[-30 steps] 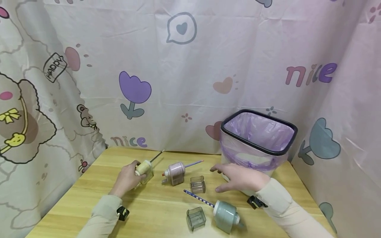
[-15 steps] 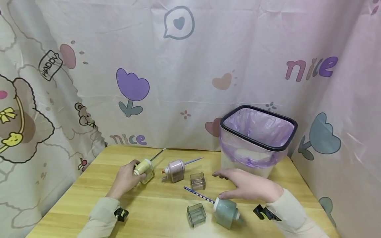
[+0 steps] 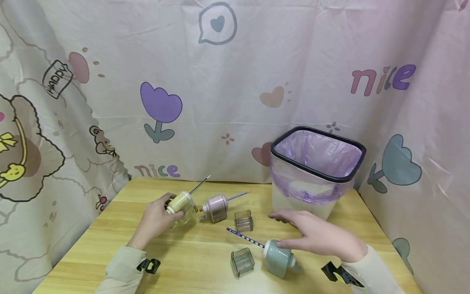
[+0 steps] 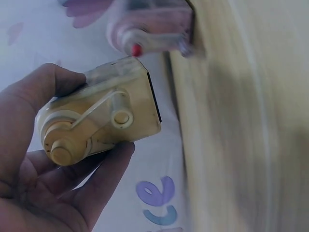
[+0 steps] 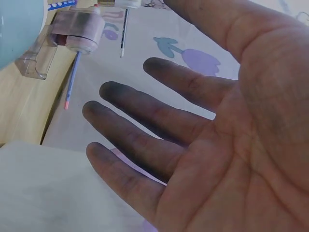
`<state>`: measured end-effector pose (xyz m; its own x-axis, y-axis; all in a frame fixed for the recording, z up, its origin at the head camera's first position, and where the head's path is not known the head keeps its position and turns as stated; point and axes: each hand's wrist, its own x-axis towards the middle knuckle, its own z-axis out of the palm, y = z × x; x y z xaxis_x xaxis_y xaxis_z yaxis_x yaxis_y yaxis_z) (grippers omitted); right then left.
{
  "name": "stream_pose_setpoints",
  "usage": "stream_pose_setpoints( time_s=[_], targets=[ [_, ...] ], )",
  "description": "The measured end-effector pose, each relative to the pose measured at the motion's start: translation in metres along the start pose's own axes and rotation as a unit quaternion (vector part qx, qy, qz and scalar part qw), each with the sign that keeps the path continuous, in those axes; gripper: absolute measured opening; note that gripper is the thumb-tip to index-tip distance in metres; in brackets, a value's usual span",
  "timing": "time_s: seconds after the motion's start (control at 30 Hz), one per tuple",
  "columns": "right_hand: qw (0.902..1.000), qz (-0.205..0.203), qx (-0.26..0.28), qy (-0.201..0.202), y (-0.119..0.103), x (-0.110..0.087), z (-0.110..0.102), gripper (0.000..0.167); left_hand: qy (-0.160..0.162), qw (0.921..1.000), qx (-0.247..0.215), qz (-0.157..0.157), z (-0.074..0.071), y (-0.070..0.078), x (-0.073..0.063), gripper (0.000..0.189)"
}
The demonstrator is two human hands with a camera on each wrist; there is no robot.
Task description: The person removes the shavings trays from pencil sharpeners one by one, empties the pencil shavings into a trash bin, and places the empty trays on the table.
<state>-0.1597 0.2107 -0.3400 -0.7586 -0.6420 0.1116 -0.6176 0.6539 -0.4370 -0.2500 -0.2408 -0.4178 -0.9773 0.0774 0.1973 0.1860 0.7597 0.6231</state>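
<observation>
My left hand [image 3: 158, 216] grips a yellow crank pencil sharpener [image 3: 182, 202], thumb on one side and fingers on the other. A dark pencil [image 3: 200, 184] sticks out of its far end. The left wrist view shows the yellow crank handle [image 4: 61, 152] facing the palm. Beside it stands a pink pencil sharpener [image 3: 216, 209] with a purple-blue pencil [image 3: 238, 196] in it. My right hand [image 3: 317, 237] holds nothing, fingers extended, thumb overlapping the top of a blue-green pencil sharpener [image 3: 278, 263]. From that one a blue dotted pencil [image 3: 246, 239] points left.
Two clear smoky shavings drawers, a brownish one [image 3: 244, 220] and a greenish one [image 3: 242, 262], lie on the wooden table [image 3: 198, 257]. A white bin [image 3: 293, 200] with a purple liner and black rim stands at the back right, before a printed curtain [image 3: 220, 81].
My left hand has raised the yellow sharpener a little and moved it slightly right with its pencil. My right hand has moved from beside the bin down and rightward to the blue-green sharpener.
</observation>
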Motion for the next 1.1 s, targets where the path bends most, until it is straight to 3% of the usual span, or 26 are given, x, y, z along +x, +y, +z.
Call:
stream_pose_setpoints(
  time_s=[0.33,0.63,0.9,1.1],
  targets=[
    [0.9987,0.006,-0.017,0.048,-0.004,-0.024,0.008,0.058,0.012,0.9988,-0.005,0.046,-0.003,0.034,-0.007,0.055],
    [0.9972,0.004,-0.002,0.075,-0.002,-0.032,0.012,0.055,0.010,0.9960,-0.022,0.085,-0.005,0.063,-0.020,0.055],
    [0.9952,-0.001,0.018,0.096,0.001,-0.035,0.017,0.051,-0.001,0.9915,-0.040,0.124,0.003,0.086,-0.030,0.055],
    [0.9932,-0.009,0.034,0.110,0.002,-0.036,0.022,0.051,-0.009,0.9836,-0.051,0.173,0.011,0.103,-0.037,0.054]
  ],
)
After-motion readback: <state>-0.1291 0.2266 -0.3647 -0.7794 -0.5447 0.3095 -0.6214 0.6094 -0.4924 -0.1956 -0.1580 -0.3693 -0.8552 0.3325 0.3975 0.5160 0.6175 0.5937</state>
